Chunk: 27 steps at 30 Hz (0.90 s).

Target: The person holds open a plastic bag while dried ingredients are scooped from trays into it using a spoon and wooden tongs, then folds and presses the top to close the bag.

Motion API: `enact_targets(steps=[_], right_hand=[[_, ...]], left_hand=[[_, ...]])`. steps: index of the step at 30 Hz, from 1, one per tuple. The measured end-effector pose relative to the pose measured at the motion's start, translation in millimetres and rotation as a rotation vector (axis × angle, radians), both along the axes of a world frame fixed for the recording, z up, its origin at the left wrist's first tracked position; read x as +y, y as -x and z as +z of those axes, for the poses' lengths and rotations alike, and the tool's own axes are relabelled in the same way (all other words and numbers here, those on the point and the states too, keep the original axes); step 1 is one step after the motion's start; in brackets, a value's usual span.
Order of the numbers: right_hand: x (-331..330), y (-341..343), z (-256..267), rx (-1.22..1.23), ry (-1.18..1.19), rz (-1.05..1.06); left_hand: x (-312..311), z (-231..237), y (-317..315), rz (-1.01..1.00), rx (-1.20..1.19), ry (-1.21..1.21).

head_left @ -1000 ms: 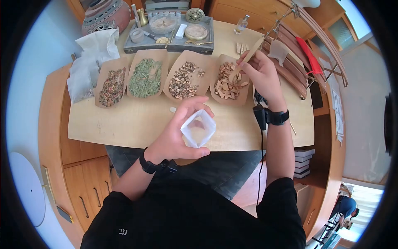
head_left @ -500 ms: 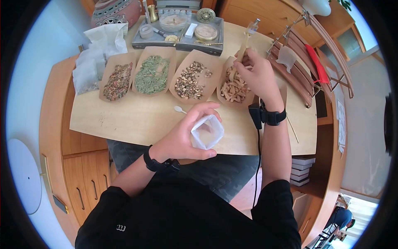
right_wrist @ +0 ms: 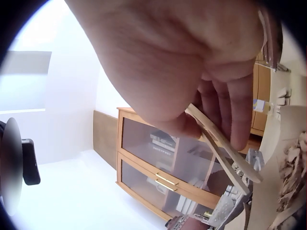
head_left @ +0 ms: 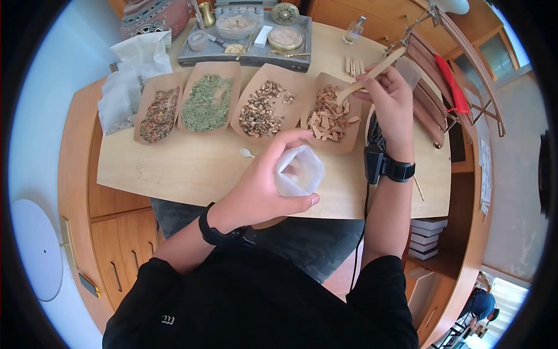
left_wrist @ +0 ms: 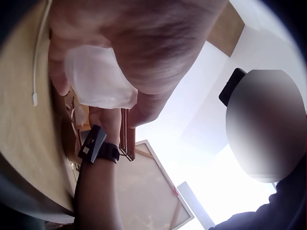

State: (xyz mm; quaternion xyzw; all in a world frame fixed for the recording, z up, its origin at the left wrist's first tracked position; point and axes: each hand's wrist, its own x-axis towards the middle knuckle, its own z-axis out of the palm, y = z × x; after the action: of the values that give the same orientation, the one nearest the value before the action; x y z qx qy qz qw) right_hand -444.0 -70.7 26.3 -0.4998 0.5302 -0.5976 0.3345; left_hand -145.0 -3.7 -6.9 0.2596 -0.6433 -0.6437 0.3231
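My left hand [head_left: 256, 186] grips a small white translucent pouch [head_left: 299, 171], fingers on the far side and thumb on the near side. The pouch's mouth faces up, opened wide. In my right hand [head_left: 395, 107] is a pair of wooden tongs [head_left: 381, 67], pinched between thumb and fingers. Their tips overlap the far part of a brown paper tray [head_left: 340, 144] of dried tan slices [head_left: 328, 122] in the head view. From the right wrist, both arms of the tongs [right_wrist: 225, 148] show, with nothing visible between the tips.
Further left stand paper trays of dark-and-pale chunks [head_left: 261, 110], green dried herb [head_left: 206, 104] and reddish bits [head_left: 160, 116]. White pouches [head_left: 122, 93] lie at far left. A grey tray [head_left: 244, 58] of incense tools is behind. A small white spoon [head_left: 246, 153] and a glass bottle [head_left: 354, 30] lie about.
My right hand dipped the tongs over the tan slices, then drew them back to the right. The left hand and its pouch have shifted a little rightward; the head view has shifted too.
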Motion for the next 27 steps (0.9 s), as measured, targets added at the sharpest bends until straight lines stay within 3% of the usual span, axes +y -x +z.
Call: enact_targets(steps=[6,9,16,19,24,27], right_hand=[[4.3,-7.1,-7.8,0.337,-0.147,0.074],[0.5,-8.4,-11.1,0.459,-0.071,0.048],[4.6,-9.6,-6.1,0.427,-0.150,0.037],[0.2,-3.5,-14.3,0.546,-0.147,0.007],[2.7,-7.5,-12.3,0.490,-0.003,-0.029],[4.2,-7.7,-8.7,0.514,-0.052,0.027]], left_hand=[[9.6,2.7,5.0,0.028,-0.007,0.061],[12.5,3.9,5.5,0.001,0.001,0.052],[12.6,-1.2,6.9,-0.006,0.000,0.089],[13.1,-0.9,7.8,-0.018,0.002,0.079],[14.7,-0.6,8.6,-0.012,0.002,0.061],[15.4,-0.4,9.7,-0.012,0.003,0.064]])
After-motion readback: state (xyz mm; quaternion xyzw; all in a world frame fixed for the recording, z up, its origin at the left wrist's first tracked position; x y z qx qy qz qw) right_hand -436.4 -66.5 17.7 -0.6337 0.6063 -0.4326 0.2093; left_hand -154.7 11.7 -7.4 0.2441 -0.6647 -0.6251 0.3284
